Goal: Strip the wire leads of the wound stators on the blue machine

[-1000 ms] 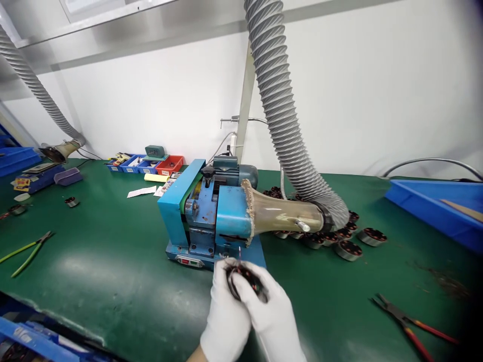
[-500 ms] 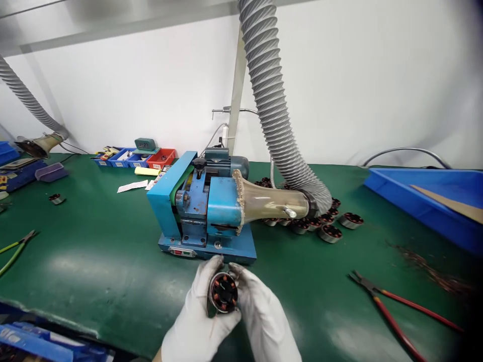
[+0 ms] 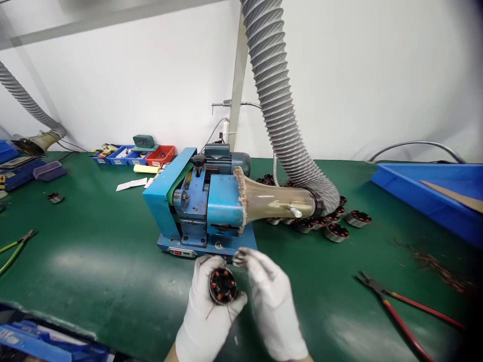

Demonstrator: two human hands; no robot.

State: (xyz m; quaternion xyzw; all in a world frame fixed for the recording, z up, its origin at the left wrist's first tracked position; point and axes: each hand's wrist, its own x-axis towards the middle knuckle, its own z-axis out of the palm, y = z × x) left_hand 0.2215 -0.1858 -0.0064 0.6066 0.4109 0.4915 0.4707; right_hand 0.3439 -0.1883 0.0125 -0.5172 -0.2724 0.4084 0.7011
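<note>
Surface: green tabletop (image 3: pixel 124 241), glossy
Middle: blue belt machine (image 3: pixel 222 198)
Far edge, left of middle: row of small blue and red bins (image 3: pixel 160 156)
Before bins: yellow strip (image 3: pixel 146 169), white paper (image 3: pixel 131 184)
Left side: single wound ring (image 3: pixel 55 198), green-handled pliers (image 3: pixel 17 247) nearer
Right of machine: clustered wound rings (image 3: pixel 335 232)
Far right corner: large blue tray (image 3: pixel 433 201)
Right edge: loose wire scraps (image 3: pixel 437 266)
Near right corner: red-handled pliers (image 3: pixel 385 299)

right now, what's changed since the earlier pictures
The right hand has let go of the wound ring and moved off to its right. The ring's open face has turned toward the camera. The left hand still holds it; the blue machine and red-handled pliers stayed put.
</note>
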